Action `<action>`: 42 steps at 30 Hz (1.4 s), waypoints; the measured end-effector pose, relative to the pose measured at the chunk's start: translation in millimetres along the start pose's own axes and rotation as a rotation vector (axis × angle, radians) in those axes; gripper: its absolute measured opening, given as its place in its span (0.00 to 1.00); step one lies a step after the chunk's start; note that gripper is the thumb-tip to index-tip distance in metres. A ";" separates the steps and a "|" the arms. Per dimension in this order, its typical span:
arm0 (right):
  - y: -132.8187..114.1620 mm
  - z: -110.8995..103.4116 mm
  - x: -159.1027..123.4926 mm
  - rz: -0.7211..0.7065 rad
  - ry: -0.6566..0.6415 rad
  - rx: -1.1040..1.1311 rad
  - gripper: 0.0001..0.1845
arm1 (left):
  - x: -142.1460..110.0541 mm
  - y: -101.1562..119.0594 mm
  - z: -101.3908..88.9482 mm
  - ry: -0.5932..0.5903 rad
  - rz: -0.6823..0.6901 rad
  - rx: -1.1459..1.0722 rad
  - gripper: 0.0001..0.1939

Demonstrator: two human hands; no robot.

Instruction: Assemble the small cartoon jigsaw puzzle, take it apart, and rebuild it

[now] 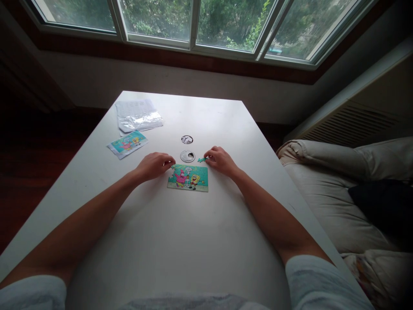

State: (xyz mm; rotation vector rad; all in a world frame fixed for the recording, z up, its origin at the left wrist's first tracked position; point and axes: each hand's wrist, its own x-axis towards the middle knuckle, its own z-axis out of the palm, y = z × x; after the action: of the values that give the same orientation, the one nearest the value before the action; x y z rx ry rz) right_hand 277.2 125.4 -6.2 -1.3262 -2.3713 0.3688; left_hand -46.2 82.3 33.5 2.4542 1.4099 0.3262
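Observation:
A nearly complete jigsaw puzzle (190, 178) with cartoon figures on a teal ground lies flat on the white table, with gaps along its left side. At its upper left corner, my left hand (155, 165) has thumb and fingers pinched together; what they hold, if anything, is too small to make out. Beyond the puzzle's upper right corner, my right hand (222, 161) closes its fingertips on small teal puzzle pieces (201, 159). Between the hands, just past the puzzle, sits a round grey grommet cover (187, 156) with an opening in it.
A round hole (187, 139) in the table (180, 241) shows white material inside. Farther left lie a picture card (128, 144) matching the puzzle and a clear plastic bag with paper (138, 115). A beige sofa (309, 193) stands along the right side; windows are ahead.

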 end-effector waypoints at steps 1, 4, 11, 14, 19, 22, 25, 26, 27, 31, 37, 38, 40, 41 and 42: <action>-0.1 -2.0 -0.1 -0.001 -0.010 -0.007 0.06 | 0.1 -1.0 0.2 0.011 -0.007 -0.001 0.16; -1.8 -5.8 0.0 -0.009 -0.044 -0.017 0.05 | 0.7 -2.5 1.0 0.039 -0.028 -0.005 0.16; -7.7 -3.9 2.6 -0.032 -0.040 0.035 0.03 | 1.0 -1.5 3.8 0.102 -0.065 -0.035 0.15; -13.3 2.5 3.1 -0.051 0.017 0.161 0.05 | 1.0 -0.9 5.7 0.140 -0.061 -0.047 0.15; -32.6 12.3 -0.4 -0.114 0.102 0.430 0.07 | 2.5 3.2 8.6 0.173 -0.060 -0.105 0.15; -46.7 14.8 -3.2 -0.078 0.075 0.547 0.08 | 2.7 7.3 10.6 0.172 -0.074 -0.185 0.15; -58.0 16.5 -5.4 -0.024 0.045 0.649 0.12 | 1.9 12.3 14.3 0.142 -0.105 -0.282 0.15; -60.7 17.1 -5.9 -0.020 0.039 0.681 0.13 | 1.6 14.1 15.9 0.129 -0.111 -0.314 0.15; -62.9 17.8 -6.4 -0.023 0.033 0.709 0.13 | 1.3 16.0 17.5 0.117 -0.111 -0.346 0.14; -68.3 20.9 -8.3 -0.040 0.014 0.759 0.14 | 0.7 22.7 22.2 0.109 -0.072 -0.469 0.12; -78.1 21.4 -10.4 -0.058 0.023 0.766 0.10 | 0.3 27.5 22.1 0.104 -0.046 -0.585 0.11; -80.1 20.7 -10.7 -0.060 0.036 0.762 0.10 | 0.3 28.0 21.7 0.099 -0.039 -0.598 0.12; -83.2 19.3 -11.3 -0.062 0.060 0.747 0.10 | 0.2 28.9 20.8 0.087 -0.025 -0.629 0.12; -84.2 18.7 -11.5 -0.062 0.069 0.736 0.10 | 0.2 29.4 20.5 0.082 -0.019 -0.644 0.12; -84.9 18.2 -11.7 -0.061 0.077 0.726 0.10 | 0.1 30.0 20.2 0.076 -0.016 -0.657 0.13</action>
State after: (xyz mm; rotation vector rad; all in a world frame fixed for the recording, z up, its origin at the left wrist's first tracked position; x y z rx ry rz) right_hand 210.5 70.9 10.2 -0.8940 -1.9100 1.0173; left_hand -15.3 65.3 25.5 1.9042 1.1119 0.7498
